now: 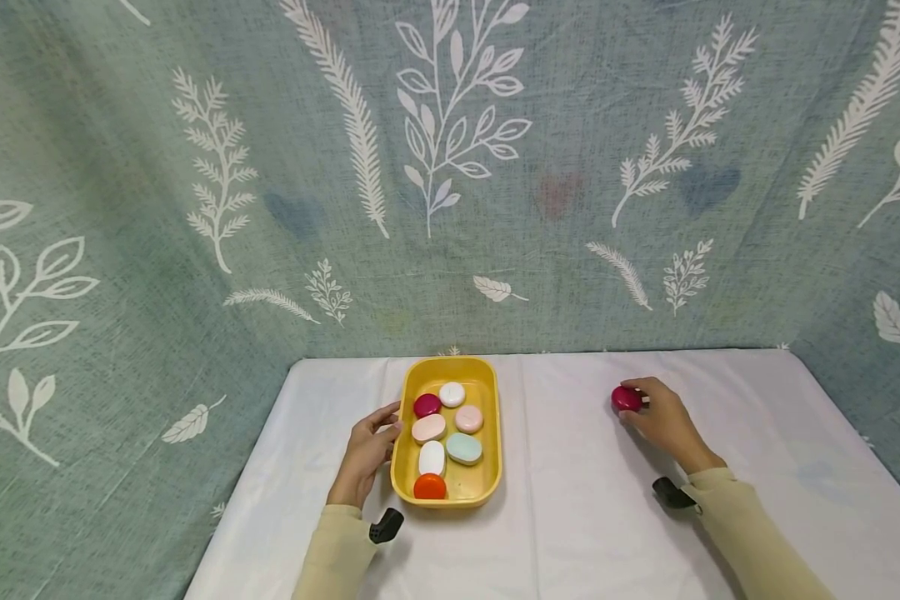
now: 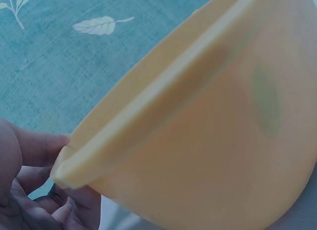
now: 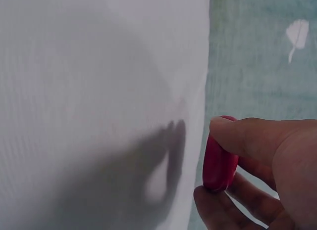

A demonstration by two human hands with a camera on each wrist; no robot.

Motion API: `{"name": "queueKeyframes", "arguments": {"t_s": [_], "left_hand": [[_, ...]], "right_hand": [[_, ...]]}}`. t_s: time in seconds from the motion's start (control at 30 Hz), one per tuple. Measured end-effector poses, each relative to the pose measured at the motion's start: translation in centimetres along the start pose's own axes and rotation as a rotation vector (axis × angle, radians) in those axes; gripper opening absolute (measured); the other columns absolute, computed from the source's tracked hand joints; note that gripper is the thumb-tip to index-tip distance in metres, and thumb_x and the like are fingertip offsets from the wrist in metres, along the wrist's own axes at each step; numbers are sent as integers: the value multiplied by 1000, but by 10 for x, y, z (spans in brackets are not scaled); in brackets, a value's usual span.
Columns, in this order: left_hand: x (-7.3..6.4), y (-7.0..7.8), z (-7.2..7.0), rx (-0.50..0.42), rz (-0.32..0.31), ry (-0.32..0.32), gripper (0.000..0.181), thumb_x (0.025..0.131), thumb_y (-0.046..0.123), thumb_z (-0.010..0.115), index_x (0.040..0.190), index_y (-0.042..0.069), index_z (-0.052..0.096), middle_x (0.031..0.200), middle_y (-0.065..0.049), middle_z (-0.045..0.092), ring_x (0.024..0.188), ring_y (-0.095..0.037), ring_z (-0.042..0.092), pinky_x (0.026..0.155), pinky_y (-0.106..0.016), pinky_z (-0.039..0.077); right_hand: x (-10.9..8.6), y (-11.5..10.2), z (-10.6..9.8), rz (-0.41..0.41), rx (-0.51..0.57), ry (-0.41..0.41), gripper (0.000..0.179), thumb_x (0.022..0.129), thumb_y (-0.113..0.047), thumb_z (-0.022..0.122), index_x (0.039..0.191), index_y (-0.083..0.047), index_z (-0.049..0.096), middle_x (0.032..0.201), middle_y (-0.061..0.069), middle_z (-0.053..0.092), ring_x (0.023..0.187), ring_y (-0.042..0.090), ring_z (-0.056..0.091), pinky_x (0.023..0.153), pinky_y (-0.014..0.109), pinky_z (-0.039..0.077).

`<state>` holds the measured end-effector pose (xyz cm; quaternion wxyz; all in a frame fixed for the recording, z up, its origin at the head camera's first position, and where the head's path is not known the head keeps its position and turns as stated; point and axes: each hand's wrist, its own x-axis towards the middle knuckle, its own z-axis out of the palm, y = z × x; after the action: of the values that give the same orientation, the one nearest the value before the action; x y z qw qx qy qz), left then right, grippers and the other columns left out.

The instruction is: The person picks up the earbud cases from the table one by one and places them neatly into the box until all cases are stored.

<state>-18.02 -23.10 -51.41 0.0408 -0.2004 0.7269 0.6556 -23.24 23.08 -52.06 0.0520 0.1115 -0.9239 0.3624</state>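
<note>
My right hand (image 1: 666, 421) pinches a round, dark red bar of soap (image 1: 627, 398) between thumb and fingers, over the right part of the table. In the right wrist view the soap (image 3: 218, 161) is seen edge-on, thumb at its top and a fingertip below. On the left, my left hand (image 1: 369, 454) grips the side rim of a yellow plastic tray (image 1: 487, 487); the left wrist view has the thumb (image 2: 44, 146) on the rim and the other fingers curled beneath. Inside the tray lie several soaps, among them a dark red one (image 1: 427, 405), a mint one (image 1: 464, 448) and an orange one (image 1: 430, 486).
A white cloth (image 1: 562, 517) covers the table. Behind it and at both sides hangs a green curtain (image 1: 450, 267) with white leaf prints. Below the right hand, its shadow (image 3: 148, 165) falls across the cloth.
</note>
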Motion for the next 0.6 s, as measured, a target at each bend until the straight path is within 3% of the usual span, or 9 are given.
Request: {"name": "queueKeyframes", "arguments": {"t_s": [0.6], "left_hand": [[0, 0, 0, -1, -5, -1, 41, 107, 6, 57, 148, 7, 61, 131, -16, 52, 73, -17, 55, 63, -23, 51]], "right_hand": [[-5, -41, 26, -206, 81, 10, 46, 80, 12, 85, 122, 11, 67, 118, 24, 67, 101, 38, 68, 86, 48, 61]]}}
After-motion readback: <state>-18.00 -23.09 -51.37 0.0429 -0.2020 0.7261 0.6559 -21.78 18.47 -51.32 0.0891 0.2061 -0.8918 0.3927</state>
